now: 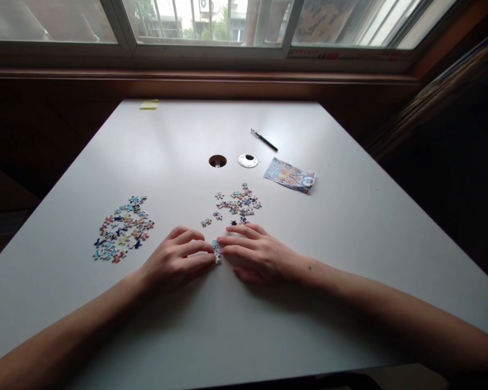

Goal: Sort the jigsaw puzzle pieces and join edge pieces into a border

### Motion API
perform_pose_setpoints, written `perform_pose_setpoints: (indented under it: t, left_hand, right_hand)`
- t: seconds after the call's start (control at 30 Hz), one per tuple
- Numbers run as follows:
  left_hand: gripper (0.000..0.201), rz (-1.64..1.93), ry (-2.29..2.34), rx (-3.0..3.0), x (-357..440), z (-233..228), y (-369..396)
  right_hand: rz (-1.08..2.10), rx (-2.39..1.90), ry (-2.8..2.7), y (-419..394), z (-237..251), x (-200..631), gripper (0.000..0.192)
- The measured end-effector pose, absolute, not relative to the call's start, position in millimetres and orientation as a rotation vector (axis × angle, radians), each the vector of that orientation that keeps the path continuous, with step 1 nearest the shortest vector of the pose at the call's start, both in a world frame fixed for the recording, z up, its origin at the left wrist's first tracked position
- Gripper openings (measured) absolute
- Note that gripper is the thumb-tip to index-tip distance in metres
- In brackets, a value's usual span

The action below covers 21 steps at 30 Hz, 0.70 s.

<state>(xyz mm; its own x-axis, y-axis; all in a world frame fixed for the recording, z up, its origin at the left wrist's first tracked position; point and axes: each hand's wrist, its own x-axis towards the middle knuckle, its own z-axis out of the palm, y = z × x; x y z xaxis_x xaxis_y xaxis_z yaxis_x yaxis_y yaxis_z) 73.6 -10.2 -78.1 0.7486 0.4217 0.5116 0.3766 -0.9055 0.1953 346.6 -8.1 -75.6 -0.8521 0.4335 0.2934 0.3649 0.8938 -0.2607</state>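
Left hand (174, 261) and right hand (257, 253) flat on table (350, 238) near front edge, fingertips meeting, pinching small joined puzzle pieces (217, 251) between them. Loose pieces (238, 205) just beyond; bigger pile (122, 229) toward left edge.

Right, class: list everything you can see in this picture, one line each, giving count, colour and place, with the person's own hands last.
table: one, pale grey, fills the view below the window
joined puzzle pieces: one small cluster, multicoloured, pinched between both hands' fingertips
left pile of puzzle pieces: one, mostly blue and mixed colours, left of the hands
middle pile of puzzle pieces: one, mixed colours, just beyond the hands
picture card: one, colourful, right of the middle pile
pen: one, dark, far right
cable hole: one, dark, table centre
hole cover: one, silver, beside the hole
sticky pad: one, yellow, far edge
window: one, pale frame, top
left hand: one, on the table
right hand: one, on the table
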Motion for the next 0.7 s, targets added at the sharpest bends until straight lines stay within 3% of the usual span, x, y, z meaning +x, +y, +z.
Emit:
perform_pose_setpoints:
  t: [0.7]
  left_hand:
    - [0.018,0.834,0.669,2.779,75.8,-80.4,-10.3]
  right_hand:
    - [0.293,-0.604,-2.708,-8.2,-79.2,346.3,0.035]
